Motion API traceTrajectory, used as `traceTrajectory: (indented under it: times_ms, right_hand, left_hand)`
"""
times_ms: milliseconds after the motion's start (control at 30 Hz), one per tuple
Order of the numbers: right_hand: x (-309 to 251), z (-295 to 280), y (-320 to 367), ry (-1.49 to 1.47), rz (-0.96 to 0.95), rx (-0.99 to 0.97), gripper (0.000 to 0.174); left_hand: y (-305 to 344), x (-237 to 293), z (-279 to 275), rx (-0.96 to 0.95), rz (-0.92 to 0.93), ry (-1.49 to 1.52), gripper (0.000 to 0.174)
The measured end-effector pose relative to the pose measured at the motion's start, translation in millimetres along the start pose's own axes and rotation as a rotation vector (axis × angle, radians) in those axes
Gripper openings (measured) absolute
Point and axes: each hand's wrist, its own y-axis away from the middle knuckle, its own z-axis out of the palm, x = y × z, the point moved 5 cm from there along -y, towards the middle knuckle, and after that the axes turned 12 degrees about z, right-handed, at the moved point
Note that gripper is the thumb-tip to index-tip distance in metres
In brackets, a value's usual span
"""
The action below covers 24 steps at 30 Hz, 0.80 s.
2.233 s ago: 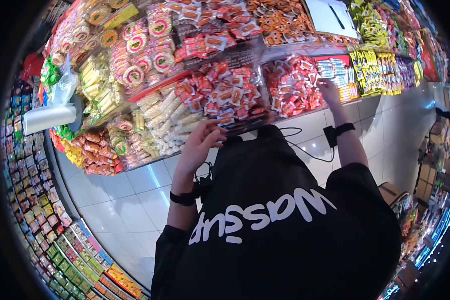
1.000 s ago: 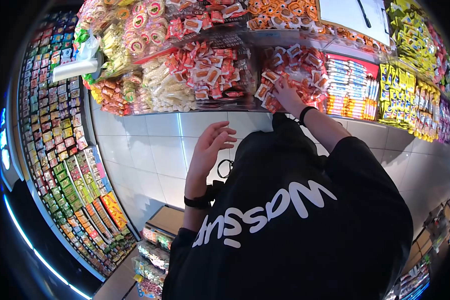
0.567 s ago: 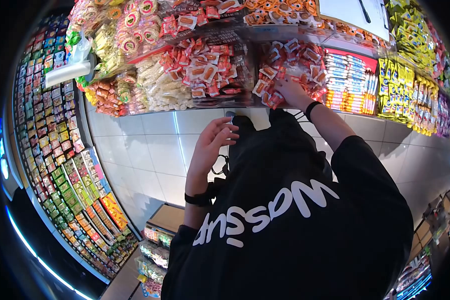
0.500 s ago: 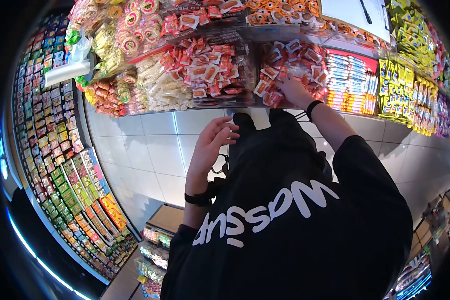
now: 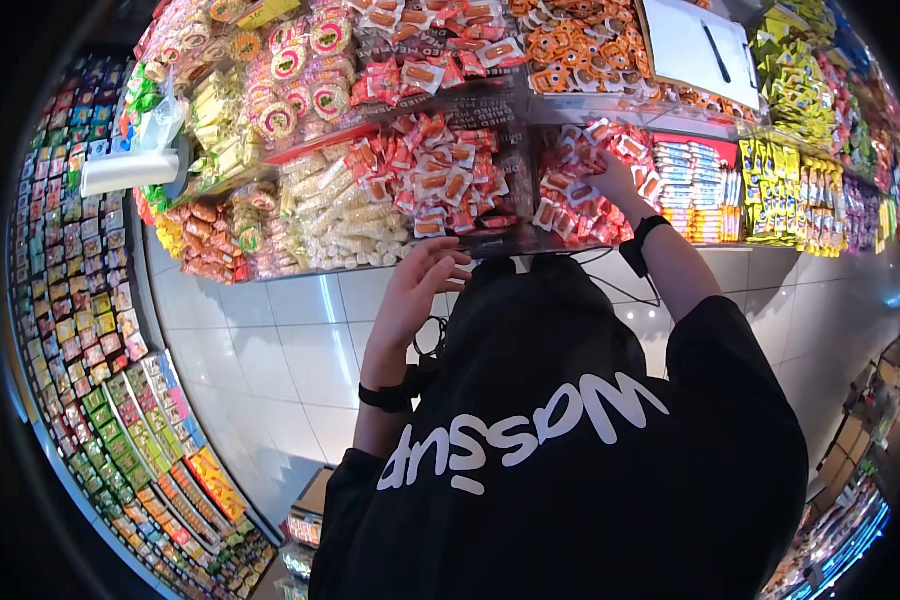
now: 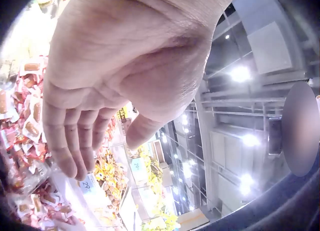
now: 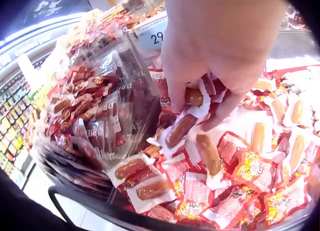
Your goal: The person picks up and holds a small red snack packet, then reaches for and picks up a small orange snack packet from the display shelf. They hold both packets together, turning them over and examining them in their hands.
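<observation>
My right hand (image 5: 622, 185) reaches into a bin of small wrapped sausages (image 5: 570, 208) in red-and-white packets. In the right wrist view, the thumb and fingers of that hand (image 7: 215, 46) curl down round a couple of sausage packets (image 7: 181, 131), just above the pile. More sausage packets (image 7: 197, 193) lie loosely underneath. My left hand (image 5: 415, 290) hovers by the front edge of the display, its fingers loosely bent. The palm (image 6: 125, 66) shows bare in the left wrist view, with nothing held.
Left of the bin stands a heap of red packets (image 5: 440, 175) with clear bags (image 7: 130, 86). Right of it are striped stick packs (image 5: 695, 185) and yellow packs (image 5: 770, 190). A clipboard (image 5: 690, 50) with a pen lies behind; a plastic bag roll (image 5: 130, 173) sits left.
My right hand came from the bin's right side to its front, then moved slightly deeper among the sausage packets. The left hand stays loose. The head view has shifted.
</observation>
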Motion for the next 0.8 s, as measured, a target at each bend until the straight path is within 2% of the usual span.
traceTrajectory:
  times_ms: [67, 167, 300, 433, 667, 800]
  right_hand:
    - [-13, -7, 3, -0.111, 0.098, -0.074, 0.064]
    - [-12, -2, 7, -0.559, 0.270, -0.167, 0.067]
    - [-13, 4, 19, -0.696, 0.355, -0.210, 0.072]
    - [-6, 10, 24, -0.761, 0.361, -0.296, 0.069]
    - [-29, -10, 53, -0.843, 0.364, -0.375, 0.065]
    - [0, -18, 32, -0.788, 0.343, -0.394, 0.048]
  left_hand:
    - [-5, 2, -13, -0.048, 0.002, 0.013, 0.035]
    - [-12, 4, -29, -0.102, 0.009, 0.006, 0.035]
    - [-16, 6, -42, -0.145, 0.016, -0.017, 0.035]
    - [-19, 4, -44, -0.176, 0.010, -0.038, 0.035]
    - [-25, 3, -15, -0.179, 0.026, -0.080, 0.033]
    - [-26, 0, 17, -0.155, 0.045, -0.048, 0.033]
